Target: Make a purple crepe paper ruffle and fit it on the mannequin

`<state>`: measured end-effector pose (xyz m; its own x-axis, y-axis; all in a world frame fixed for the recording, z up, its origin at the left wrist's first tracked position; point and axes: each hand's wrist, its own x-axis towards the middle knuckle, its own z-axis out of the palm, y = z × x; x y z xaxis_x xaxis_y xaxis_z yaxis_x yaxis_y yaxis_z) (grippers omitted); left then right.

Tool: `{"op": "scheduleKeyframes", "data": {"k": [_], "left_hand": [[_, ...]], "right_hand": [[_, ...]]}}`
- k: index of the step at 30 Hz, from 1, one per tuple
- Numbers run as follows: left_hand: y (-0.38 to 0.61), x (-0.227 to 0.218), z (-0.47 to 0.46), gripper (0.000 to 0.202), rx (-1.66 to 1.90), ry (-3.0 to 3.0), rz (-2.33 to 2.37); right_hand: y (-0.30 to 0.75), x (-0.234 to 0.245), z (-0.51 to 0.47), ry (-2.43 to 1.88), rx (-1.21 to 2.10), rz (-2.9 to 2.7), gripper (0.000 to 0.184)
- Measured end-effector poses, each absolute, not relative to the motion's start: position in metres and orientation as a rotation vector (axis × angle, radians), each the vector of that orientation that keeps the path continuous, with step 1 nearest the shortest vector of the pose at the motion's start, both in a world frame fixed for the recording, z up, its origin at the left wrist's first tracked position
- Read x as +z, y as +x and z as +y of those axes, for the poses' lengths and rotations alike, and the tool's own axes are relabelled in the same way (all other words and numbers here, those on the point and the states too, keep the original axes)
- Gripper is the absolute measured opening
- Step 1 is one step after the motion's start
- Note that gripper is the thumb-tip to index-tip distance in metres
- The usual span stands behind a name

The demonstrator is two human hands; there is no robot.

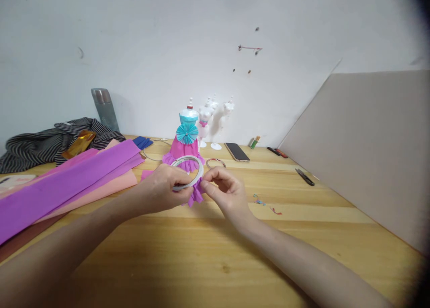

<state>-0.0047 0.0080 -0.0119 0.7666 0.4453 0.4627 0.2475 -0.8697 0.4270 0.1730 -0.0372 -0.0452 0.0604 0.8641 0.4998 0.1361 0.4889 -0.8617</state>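
Note:
My left hand [161, 189] is closed round a white roll of tape [193, 162], held upright above the wooden table [208, 254]. My right hand [225, 189] pinches a small piece of pleated purple crepe paper [195, 196] right beside the roll, fingertips nearly touching the left hand's. Just behind the hands stands a small mannequin [187, 135] in a pink paper skirt with a purple frill and a turquoise fan-shaped top.
Long purple and pink crepe paper sheets [67, 182] lie at the left. Behind them are striped cloth [40, 142] and a metal flask [104, 109]. White mannequins [211, 117], a phone [237, 151], scissors [305, 177], a small ring [215, 163] and a grey board [369, 142] are to the right.

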Motion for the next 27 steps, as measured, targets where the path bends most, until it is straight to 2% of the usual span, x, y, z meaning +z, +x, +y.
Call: {"op": "scheduleKeyframes", "data": {"k": [14,18,23,27], "left_hand": [[-0.002,-0.015,0.009,0.027,0.895,2.696,0.471],[-0.002,-0.014,0.010,0.027,0.809,2.618,0.488],[-0.008,-0.008,0.016,0.027,0.665,2.469,0.579],[-0.013,-0.004,0.021,0.026,0.541,2.258,0.652]], "right_hand": [[0.172,-0.049,-0.034,-0.967,0.803,-1.363,0.021],[0.171,-0.055,-0.028,-0.881,1.041,-1.204,0.036],[0.173,-0.058,-0.019,-0.834,1.618,-1.071,0.045],[0.176,-0.056,-0.016,-0.752,1.708,-1.064,0.056]]}}
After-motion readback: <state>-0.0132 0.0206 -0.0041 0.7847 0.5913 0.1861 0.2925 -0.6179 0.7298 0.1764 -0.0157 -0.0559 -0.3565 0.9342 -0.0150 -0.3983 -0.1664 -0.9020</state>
